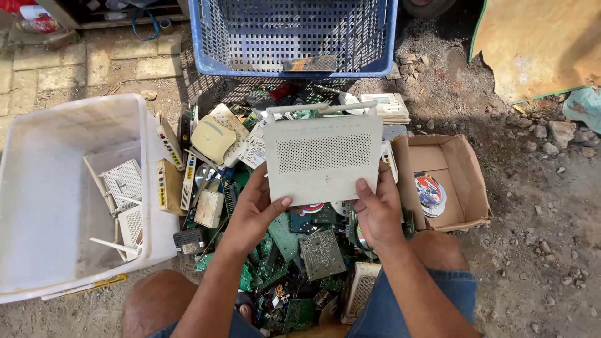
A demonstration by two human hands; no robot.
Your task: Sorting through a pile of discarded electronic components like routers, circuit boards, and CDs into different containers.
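Holding a white router (322,156) flat-face up, our left hand (253,209) and right hand (377,209) each keep their grip clamped on its near edge, long axis left-right, antennas away.

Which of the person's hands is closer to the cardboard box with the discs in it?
Right. The right hand, on the white router, sits just beside the cardboard box; the left hand holds the router's far side.

Light: we see harsh daylight | Shadows: crisp, under the blue crate (294,37) | Glare: white tub (37,188) washed out | Focus: sharp, edges slightly bowed
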